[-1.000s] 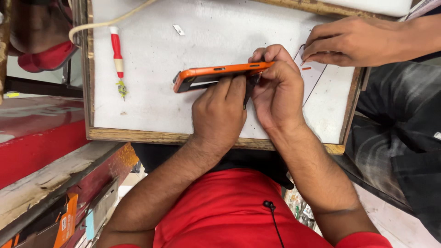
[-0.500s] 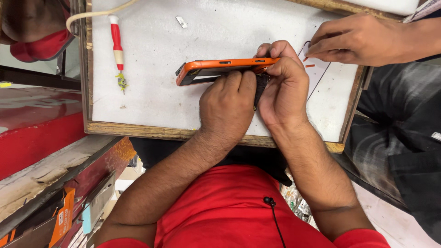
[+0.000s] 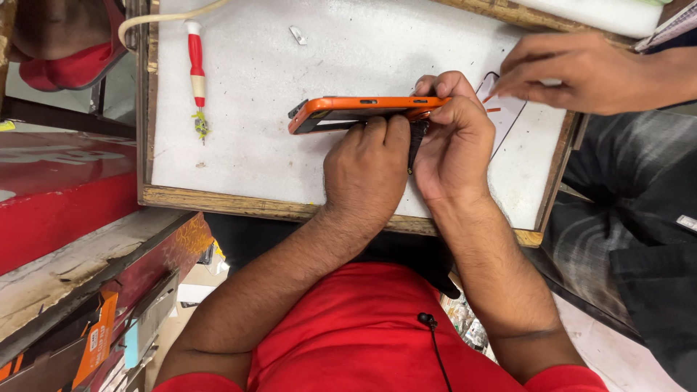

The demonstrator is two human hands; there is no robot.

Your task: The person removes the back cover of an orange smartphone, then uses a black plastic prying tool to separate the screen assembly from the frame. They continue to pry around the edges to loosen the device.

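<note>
Hands first: your left hand (image 3: 370, 170) and right hand (image 3: 456, 141) sit close together, fingers clamped on the orange-cased phone (image 3: 363, 112), held on edge just above the white work board (image 3: 290, 72). Compared with a second ago, the phone has tipped nearer level. Farther off lie a red-handled screwdriver (image 3: 195, 65) and a co-worker's hand (image 3: 573, 72); red shelving (image 3: 65, 210) flanks your left.

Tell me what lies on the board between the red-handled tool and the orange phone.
Nothing: in the head view, only bare white board separates the red-handled tool from the orange phone.
</note>
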